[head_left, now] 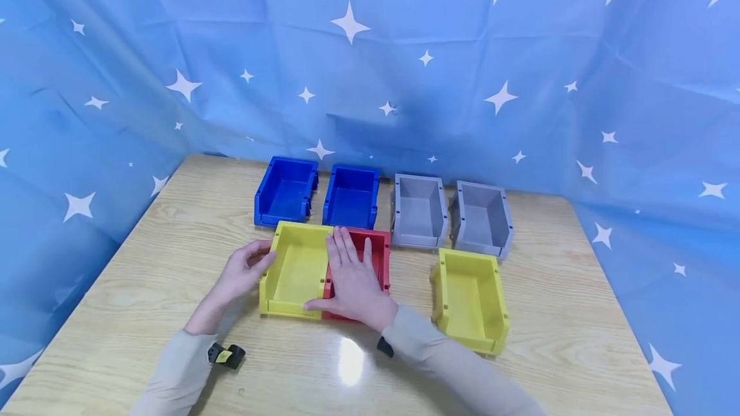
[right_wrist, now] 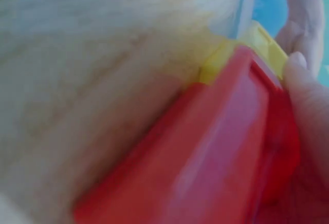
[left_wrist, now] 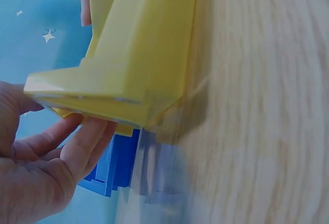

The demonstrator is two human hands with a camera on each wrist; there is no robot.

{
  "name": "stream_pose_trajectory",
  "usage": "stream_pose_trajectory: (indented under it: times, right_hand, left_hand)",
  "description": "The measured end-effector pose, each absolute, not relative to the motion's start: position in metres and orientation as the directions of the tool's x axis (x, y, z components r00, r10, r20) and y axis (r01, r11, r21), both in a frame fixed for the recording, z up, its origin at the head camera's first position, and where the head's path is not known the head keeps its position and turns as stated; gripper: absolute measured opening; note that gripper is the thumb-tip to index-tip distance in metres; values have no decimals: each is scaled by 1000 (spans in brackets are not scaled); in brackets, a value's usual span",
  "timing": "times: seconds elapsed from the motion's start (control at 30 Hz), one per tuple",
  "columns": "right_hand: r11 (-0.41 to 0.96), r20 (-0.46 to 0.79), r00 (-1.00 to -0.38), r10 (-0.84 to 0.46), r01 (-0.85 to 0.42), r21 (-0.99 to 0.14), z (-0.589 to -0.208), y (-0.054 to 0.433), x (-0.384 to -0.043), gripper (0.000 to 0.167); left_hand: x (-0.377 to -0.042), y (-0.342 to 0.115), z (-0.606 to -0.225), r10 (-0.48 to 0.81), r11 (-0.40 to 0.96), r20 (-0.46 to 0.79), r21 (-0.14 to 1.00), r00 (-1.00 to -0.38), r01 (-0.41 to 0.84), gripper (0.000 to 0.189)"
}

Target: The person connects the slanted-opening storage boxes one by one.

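Observation:
A yellow bin stands side by side with a red bin, their walls close together. My left hand holds the yellow bin's left rim, thumb at the edge and fingers against the outer wall under the lip. Flat over the red bin lies my right hand, its fingers straight and pointing away. Its thumb reaches left over the front of the yellow bin. Much of the red bin's inside is hidden under that hand; its outer wall fills the right wrist view.
Behind stand two blue bins and two grey bins in a row. Another yellow bin sits to the right, near my right forearm. A blue star-patterned curtain borders the wooden table.

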State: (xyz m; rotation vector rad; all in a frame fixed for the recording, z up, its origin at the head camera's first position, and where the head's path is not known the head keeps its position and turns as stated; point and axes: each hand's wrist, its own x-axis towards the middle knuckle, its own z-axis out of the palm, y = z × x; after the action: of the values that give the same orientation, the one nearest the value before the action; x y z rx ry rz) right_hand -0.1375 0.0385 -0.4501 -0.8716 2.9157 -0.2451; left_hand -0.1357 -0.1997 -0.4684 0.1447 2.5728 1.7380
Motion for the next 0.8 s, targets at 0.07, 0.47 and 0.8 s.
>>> stream_pose_trajectory:
  times: [0.07,0.47,0.8]
  right_hand:
    - [812,-74,-818,-570,-547,-204,-444,42,-140,112]
    - [741,202,-849,-489,-526,-417,-411,93,-146,75]
    - [754,323,-877,-354,-473,-456,-403,151,-140,68]
  left_hand:
    - [-136,-201,-469,88,362,18,931,-996,48,33]
    - [-133,-203,-468,90,365,17,930,-996,49,34]
    - [-131,-199,-468,80,382,32,922,-996,60,34]
